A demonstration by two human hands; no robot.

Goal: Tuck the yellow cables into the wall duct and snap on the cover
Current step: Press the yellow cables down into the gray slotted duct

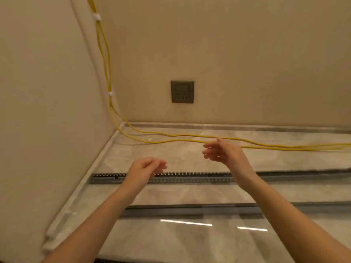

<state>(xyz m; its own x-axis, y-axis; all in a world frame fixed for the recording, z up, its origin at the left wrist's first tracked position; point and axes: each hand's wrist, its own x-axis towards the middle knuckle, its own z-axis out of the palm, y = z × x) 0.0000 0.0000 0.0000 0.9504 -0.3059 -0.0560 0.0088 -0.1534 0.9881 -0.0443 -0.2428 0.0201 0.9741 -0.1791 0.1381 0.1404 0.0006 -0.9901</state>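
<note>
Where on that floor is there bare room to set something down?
Bare tile lies between the yellow cables and the slotted duct, though both hands hover there. Another clear strip runs between the duct and the flat cover. The cables crowd the strip beside the wall.

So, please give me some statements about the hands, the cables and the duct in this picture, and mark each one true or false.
1. The yellow cables lie loose on the floor, outside the slotted duct. True.
2. The left hand holds the cover. False: it is empty, with curled fingers, in front of the duct.
3. A wall socket sits above the cables. True.
4. The right hand rests on the socket. False: it reaches toward the cables, well below the socket.
5. White clips hold the cables along the wall corner. True.
6. The duct is already closed. False: its slotted teeth show and it is open.
</note>
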